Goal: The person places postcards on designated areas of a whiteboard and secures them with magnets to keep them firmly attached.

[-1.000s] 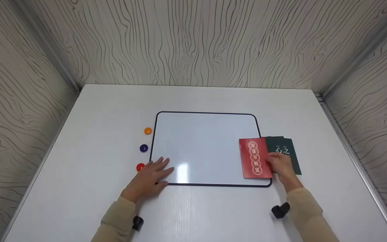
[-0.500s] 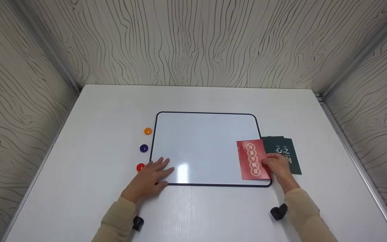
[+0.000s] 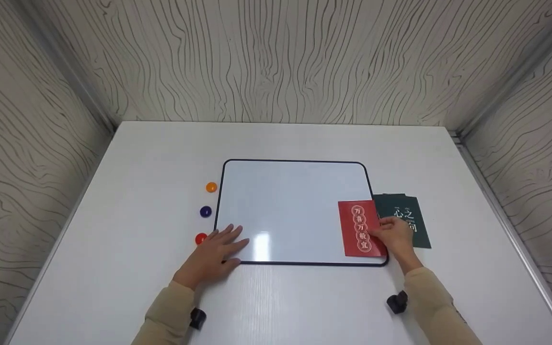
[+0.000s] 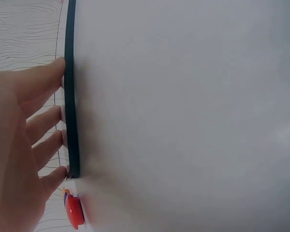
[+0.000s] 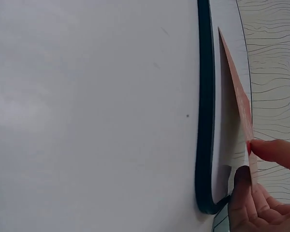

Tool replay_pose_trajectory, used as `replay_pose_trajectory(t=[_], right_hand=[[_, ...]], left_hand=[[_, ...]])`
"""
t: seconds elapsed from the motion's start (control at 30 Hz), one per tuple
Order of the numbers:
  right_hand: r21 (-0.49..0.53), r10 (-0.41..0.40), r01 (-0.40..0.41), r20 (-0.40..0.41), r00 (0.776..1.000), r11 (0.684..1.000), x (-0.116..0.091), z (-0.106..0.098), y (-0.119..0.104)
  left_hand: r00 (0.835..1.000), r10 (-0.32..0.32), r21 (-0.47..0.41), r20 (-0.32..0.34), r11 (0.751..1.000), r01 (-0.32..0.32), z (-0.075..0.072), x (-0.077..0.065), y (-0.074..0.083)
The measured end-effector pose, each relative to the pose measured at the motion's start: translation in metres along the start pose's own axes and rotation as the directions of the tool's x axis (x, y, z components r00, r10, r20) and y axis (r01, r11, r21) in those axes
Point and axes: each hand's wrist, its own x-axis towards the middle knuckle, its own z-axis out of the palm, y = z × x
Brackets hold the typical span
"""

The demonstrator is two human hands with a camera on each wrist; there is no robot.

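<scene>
A black-framed whiteboard (image 3: 285, 201) lies flat on the table. My left hand (image 3: 213, 256) rests on its near left corner, fingers spread and fairly straight. Between thumb and fingers, my right hand (image 3: 396, 239) pinches the right edge of a red card (image 3: 352, 230) with white Chinese characters. The card is over the board's near right corner; in the right wrist view this card (image 5: 239, 96) appears edge-on, tilted above the board's surface. Dark green cards (image 3: 419, 237) with pale characters lie stacked beside the board, partly under the right hand.
Along the board's left side, an orange (image 3: 211, 187), a purple (image 3: 205, 211) and a red round magnet (image 3: 201, 238) sit in a column on the white table (image 3: 113, 230). The red one is close to the left hand. Wood-patterned walls (image 3: 276, 62) enclose the table's back and sides.
The right hand has shifted slightly left and toward me with the red card, which now lies further over the board. More of the green cards shows. The left hand has stayed still.
</scene>
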Motion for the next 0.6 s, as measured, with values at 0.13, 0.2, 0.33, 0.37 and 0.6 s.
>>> replay_pose_trajectory(t=[0.13, 0.2, 0.33, 0.37, 0.6], right_hand=[[-0.047, -0.021, 0.021, -0.006, 1.0, 0.999, 0.0001, 0.0014, 0.0003], [-0.058, -0.024, 0.024, -0.005, 1.0, 0.998, 0.0003, 0.0017, -0.0002], [-0.078, -0.026, 0.026, -0.004, 1.0, 0.997, -0.0003, 0.0014, -0.0024], [-0.086, -0.027, 0.027, -0.005, 1.0, 0.996, -0.0007, 0.0013, -0.0031], [-0.134, -0.067, 0.06, -0.046, 0.997, 0.989, -0.0017, 0.0038, -0.0033]], left_hand=[[1.0, -0.002, -0.008, 0.002, 1.0, 0.002, -0.0006, 0.0007, -0.0004], [1.0, -0.003, -0.01, 0.0, 1.0, 0.003, -0.0006, 0.0006, 0.0], [1.0, -0.002, -0.014, 0.001, 1.0, 0.002, -0.0015, 0.0, 0.0012], [1.0, -0.001, -0.016, 0.002, 1.0, 0.001, -0.0015, 0.0, 0.0013], [0.999, 0.024, -0.003, -0.022, 1.0, -0.024, -0.0006, 0.0005, -0.0002]])
